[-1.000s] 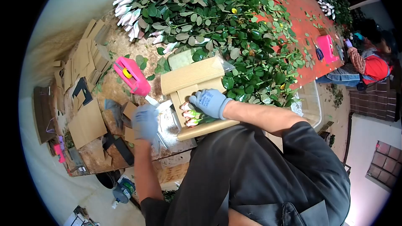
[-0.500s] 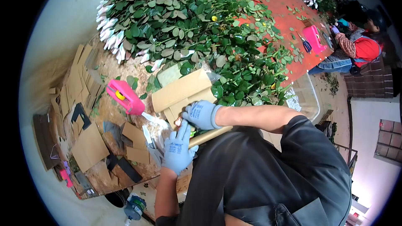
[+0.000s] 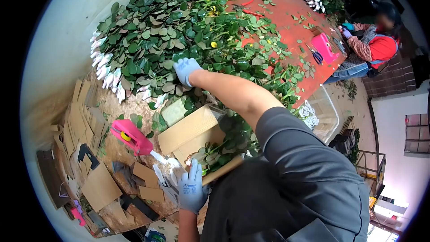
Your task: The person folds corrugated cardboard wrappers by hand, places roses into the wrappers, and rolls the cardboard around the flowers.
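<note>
My left hand [image 3: 192, 190], in a grey-blue glove, lies at the near edge of a folded cardboard sheet [image 3: 188, 130] with its fingers stretched out. Its fingertips are beside a small red-and-white bit, perhaps a flower head, that I cannot make out well. Leafy stems [image 3: 219, 152] lie on the cardboard to its right. My right hand [image 3: 186, 71], gloved alike, reaches over to the big pile of leafy rose stems [image 3: 152, 31]. Its fingers are apart and bent down onto the leaves, with the tips partly hidden. White-and-pink wrapped heads [image 3: 105, 69] stick out at the pile's left end.
Left of the cardboard lies a pink tape dispenser [image 3: 132, 136], with cardboard pieces [image 3: 101, 188] beyond. Red-handled cutters [image 3: 251, 11] and scissors [image 3: 316, 56] lie on the red tabletop [image 3: 286, 31]. A clear plastic bin [image 3: 329, 112] stands at right. A co-worker [image 3: 380, 49] sits at the far right.
My right hand has left the cardboard and moved up to the leafy pile. My left hand stays by the cardboard's edge. The stems on the cardboard now show more. The camera view has shifted.
</note>
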Tool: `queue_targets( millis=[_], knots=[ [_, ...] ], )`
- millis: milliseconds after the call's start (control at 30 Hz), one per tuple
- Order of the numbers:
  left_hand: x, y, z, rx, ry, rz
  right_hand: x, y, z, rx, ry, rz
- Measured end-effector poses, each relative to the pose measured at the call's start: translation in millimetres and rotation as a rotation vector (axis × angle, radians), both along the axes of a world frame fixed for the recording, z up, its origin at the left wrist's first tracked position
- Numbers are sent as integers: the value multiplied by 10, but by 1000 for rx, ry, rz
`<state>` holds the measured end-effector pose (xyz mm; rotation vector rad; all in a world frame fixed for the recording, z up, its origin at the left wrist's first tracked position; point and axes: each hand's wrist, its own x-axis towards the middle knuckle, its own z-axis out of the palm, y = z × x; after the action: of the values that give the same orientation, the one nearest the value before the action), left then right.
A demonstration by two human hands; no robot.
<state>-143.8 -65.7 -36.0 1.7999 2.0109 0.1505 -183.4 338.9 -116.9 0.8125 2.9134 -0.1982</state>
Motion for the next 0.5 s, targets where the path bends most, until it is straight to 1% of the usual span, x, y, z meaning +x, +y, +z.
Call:
queue_targets(
  millis=[33, 67, 133, 267, 300, 367, 433, 467, 500],
  knots=[
    [0, 5, 8, -12, -17, 12, 43, -61, 21, 92, -44, 43],
    [-4, 14, 18, -6, -18, 16, 17, -82, -128, 196, -17, 64],
    [0, 4, 26, -75, -31, 20, 72, -140, -75, 263, -93, 205],
    [11, -70, -91, 22, 9, 36, 254, -136, 167, 332, -94, 325],
    [17, -70, -91, 22, 3, 42, 267, -83, 160, 364, -50, 289],
    [17, -79, -52, 29, -3, 65, 320, -17, 320, 411, 13, 236],
    [18, -70, 15, -68, -72, 79, 395, 95, 535, 392, 210, 181],
    [27, -75, 19, -60, -78, 105, 433, 133, 670, 369, 308, 148],
    [30, -85, 14, -41, -83, 104, 438, 224, 776, 354, 328, 134]
  ],
)
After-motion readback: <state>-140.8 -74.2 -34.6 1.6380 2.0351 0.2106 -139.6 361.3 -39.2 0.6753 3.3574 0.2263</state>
